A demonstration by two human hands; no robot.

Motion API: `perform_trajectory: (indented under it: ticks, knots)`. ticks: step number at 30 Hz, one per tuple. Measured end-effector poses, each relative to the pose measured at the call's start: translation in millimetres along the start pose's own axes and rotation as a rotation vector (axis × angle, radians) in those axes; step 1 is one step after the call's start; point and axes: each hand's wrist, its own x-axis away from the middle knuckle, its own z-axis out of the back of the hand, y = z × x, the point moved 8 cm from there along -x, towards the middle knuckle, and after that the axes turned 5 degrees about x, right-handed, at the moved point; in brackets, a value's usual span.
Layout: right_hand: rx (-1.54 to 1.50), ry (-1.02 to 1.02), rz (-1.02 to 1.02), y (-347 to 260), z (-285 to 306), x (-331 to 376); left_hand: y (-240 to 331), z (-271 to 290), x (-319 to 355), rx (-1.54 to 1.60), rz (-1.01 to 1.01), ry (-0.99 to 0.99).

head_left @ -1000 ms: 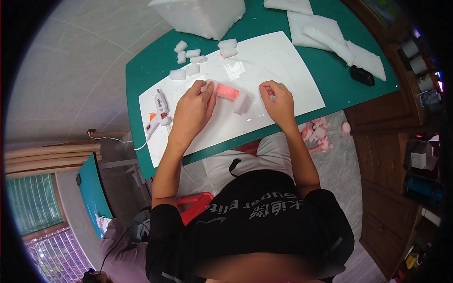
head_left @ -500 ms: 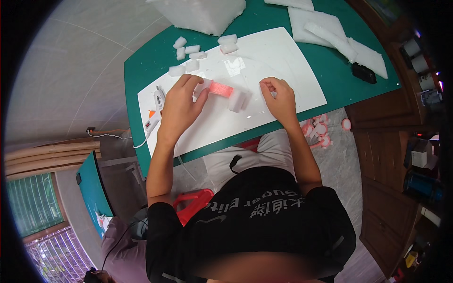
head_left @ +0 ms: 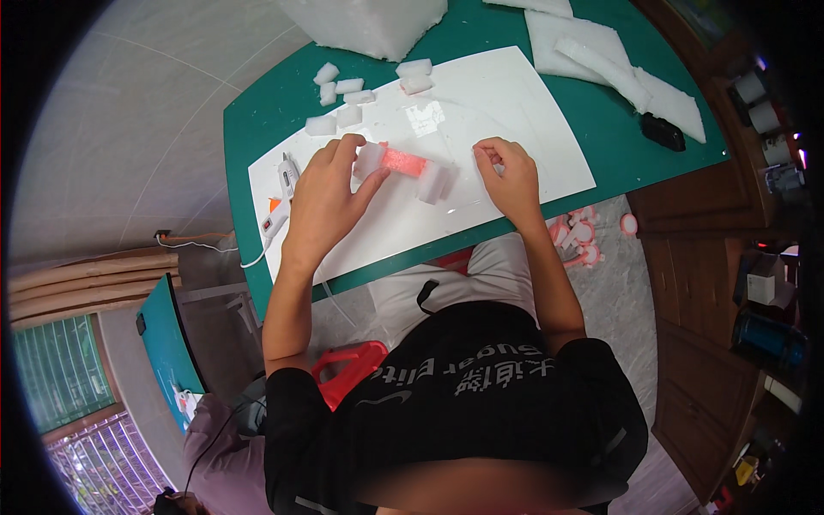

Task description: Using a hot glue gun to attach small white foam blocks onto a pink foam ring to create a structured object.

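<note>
A pink rectangular strip (head_left: 403, 162) joins two white foam blocks over the white board (head_left: 515, 112). My left hand (head_left: 330, 193) has its thumb and fingers around the left white foam block (head_left: 369, 160), thumb on the near side, index finger on the far side. The right white foam block (head_left: 435, 183) stands at the strip's other end, untouched by either hand. To its right, my right hand (head_left: 508, 176) is closed with thumb and fingertips together. Anything between those fingertips is too small to make out.
A white glue gun (head_left: 279, 210) lies left of my left hand. Several small foam pieces (head_left: 349, 86) lie farther back, near a big foam block (head_left: 369, 26). Foam sheets (head_left: 584, 51) and a black object (head_left: 662, 133) are at the right. Pink round pieces (head_left: 584, 236) lie on the floor.
My left thumb and index finger have spread slightly wider around the left foam block, showing more of it. My right hand stays almost still.
</note>
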Motion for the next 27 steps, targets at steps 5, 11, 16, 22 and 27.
perform_trajectory:
  ticks: [5,11,16,22,27]
  knots:
    - [-0.006,0.006,-0.004,-0.5,0.8,0.3,9.3,-1.4,-0.3,-0.034,-0.075,-0.005]
    - [0.002,0.0,-0.008,-1.4,0.6,0.4,18.4,-18.3,-9.4,-0.246,-0.193,-0.139]
    - [-0.011,0.002,-0.007,-2.5,2.2,0.5,21.7,-18.6,-20.6,-0.304,-0.186,-0.109]
    - [0.007,-0.002,-0.003,-3.2,1.8,0.2,20.5,-21.4,-16.4,-0.318,-0.158,-0.156]
    - [0.011,-0.004,-0.003,-1.3,-0.7,0.1,24.9,-22.4,-13.7,-0.29,-0.35,-0.114]
